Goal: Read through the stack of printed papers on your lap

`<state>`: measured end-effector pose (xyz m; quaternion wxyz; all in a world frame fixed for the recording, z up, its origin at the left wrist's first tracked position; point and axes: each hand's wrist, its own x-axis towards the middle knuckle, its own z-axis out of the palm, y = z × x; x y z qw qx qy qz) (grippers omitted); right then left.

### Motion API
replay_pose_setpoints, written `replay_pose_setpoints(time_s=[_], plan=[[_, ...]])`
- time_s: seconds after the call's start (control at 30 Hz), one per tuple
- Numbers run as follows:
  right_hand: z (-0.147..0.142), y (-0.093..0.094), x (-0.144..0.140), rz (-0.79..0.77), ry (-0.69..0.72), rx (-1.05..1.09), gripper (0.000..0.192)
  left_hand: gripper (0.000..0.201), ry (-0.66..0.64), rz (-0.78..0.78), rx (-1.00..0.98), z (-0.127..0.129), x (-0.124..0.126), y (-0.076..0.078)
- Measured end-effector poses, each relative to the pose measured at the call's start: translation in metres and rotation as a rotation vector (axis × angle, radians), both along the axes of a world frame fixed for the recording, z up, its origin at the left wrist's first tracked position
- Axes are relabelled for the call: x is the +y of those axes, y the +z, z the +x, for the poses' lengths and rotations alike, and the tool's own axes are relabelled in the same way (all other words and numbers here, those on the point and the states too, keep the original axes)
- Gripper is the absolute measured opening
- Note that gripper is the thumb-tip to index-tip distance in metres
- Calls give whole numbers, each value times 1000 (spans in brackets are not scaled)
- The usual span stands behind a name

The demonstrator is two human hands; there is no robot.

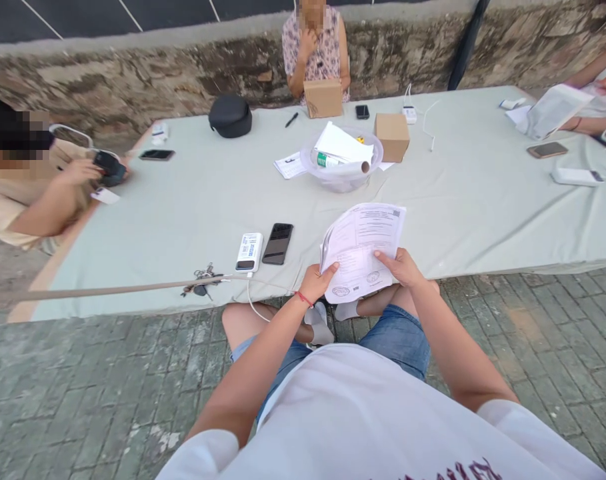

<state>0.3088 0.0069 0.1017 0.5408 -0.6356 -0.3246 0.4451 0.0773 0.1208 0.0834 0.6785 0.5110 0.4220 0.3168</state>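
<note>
Head view: a thin sheaf of printed papers, white, slightly curled and fanned at the upper edge, with round stamps near the bottom, is held over the near edge of a grey-green cloth spread flat on the ground. The left hand is closed on the lower left corner, thumb laid on the top sheet, a red cord seen at the wrist. The right hand is pinched on the lower right edge, thumb on the print, fingers curled beneath. Crossed bare legs, denim shorts and white socks are seen below the sheets. Just left of the papers, on the cloth, a black phone lies flat beside a white rectangular power bank, with a thin white cable running from it toward the legs. A bunch of keys rests at the cloth's near hem. Farther out, a round translucent plastic bowl holds folded paper and a rolled sheet; a small cardboard box stands just right of it. A domed black case sits near the far edge. Other people are seated around the cloth. Rough stone wall behind; brick paving underfoot.
</note>
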Motion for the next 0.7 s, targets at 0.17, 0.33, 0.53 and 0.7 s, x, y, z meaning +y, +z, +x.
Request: replay_pose_setpoints(time_s=[0.17, 0.33, 0.53, 0.7], plan=[[0, -25, -36, -86, -145, -38, 48, 64, -221, -431, -182, -1, -29, -15], [-6, -60, -63, -237, -182, -127, 35, 55, -130, -655, -170, 1, -50, -51], [-11, -73, -69, -259, -221, -121, 35, 51, 155, -416, -92, 8, -59, -78], [-10, -73, -64, -238, -198, -158, 37, 45, 195, -358, -48, 11, -59, -82]])
